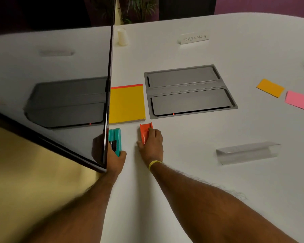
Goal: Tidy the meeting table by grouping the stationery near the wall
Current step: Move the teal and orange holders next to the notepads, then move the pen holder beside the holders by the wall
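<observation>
Low in the middle of the frame, the left hand [115,159] grips a teal stapler [115,138] right beside the edge of a black screen [60,76]. Just to its right, the right hand [152,145] curls its fingers over an orange item [144,131] on the white tabletop [191,172]. A yellow notepad [126,104] lies just above both. Orange [270,88] and pink sticky notes [299,100] lie at far right.

A folded white name card [194,38] stands at 1 o'clock on the worktop [186,172]. Its handwritten capitals read "SUPERMAN", with the first letters faint. Nothing else is legible.
</observation>
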Motion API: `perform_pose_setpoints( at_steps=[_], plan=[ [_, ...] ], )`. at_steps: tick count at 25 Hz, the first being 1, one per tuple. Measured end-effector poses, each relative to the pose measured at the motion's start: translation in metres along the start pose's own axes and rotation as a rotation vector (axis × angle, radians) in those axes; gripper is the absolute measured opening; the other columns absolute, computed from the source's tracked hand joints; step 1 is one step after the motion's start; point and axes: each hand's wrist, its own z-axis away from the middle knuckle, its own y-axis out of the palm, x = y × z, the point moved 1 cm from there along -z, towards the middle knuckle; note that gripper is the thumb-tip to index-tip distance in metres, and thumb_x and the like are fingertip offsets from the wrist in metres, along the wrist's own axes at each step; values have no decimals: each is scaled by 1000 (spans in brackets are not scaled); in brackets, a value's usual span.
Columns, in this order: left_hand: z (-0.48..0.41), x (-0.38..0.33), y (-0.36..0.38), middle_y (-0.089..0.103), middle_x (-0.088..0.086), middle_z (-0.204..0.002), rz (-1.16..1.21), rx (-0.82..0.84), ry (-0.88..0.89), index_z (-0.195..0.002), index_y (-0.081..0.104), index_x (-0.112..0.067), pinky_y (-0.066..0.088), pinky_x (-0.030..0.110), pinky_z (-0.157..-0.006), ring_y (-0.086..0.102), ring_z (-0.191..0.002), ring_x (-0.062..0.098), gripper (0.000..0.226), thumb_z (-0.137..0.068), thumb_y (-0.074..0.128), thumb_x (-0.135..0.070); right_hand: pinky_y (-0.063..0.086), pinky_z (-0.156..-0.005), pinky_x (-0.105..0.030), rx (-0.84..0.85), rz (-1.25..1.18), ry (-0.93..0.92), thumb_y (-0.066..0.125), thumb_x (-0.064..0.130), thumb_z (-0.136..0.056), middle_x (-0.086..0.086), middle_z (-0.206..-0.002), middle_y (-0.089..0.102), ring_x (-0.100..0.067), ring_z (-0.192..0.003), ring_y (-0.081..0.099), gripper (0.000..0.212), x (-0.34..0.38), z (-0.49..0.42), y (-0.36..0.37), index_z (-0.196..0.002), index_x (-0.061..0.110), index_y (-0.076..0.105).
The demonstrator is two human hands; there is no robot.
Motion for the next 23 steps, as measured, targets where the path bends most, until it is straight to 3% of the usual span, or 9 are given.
perform_pose_setpoints(
  at_steps=[5, 9, 15, 23],
  plan=[
    [5, 0, -5, 29, 14, -154, -241, 71, 68, -152, 13, -6, 40, 39, -107, 36, -140, 29, 83, -91, 64, -28, 46, -107, -46, 102, 47, -29, 73, 50, -79, -5, -151, 32, -28, -136, 39, 91, 1, 8, -8, -149, 21, 23],
    [25, 10, -7, 16, 8, -161, -497, 94, 200, -155, 4, -14, 37, 39, -112, 27, -144, 28, 90, -91, 56, -49, 33, -114, -42, 166, 104, -51, 68, 51, -82, -7, -159, 20, -28, -145, 26, 93, -21, 37, -43, -153, 19, 17],
    [92, 19, -13, 9, 9, -163, -598, 155, 317, -155, 2, -20, 20, 42, -119, 12, -150, 28, 91, -88, 50, -61, 8, -124, -42, 169, 301, -77, 62, 54, -85, -8, -164, 13, -24, -151, 8, 93, -66, 102, -122, -156, 18, 13],
    [205, 12, -43, -3, 7, -164, -651, 219, 475, -155, -2, -25, 4, 47, -121, -3, -151, 25, 89, -87, 25, -76, -1, -123, -47, 147, 476, -138, 55, 61, -86, -6, -166, 1, -25, -152, 0, 94, -92, 211, -199, -156, 25, 4]
  ],
)
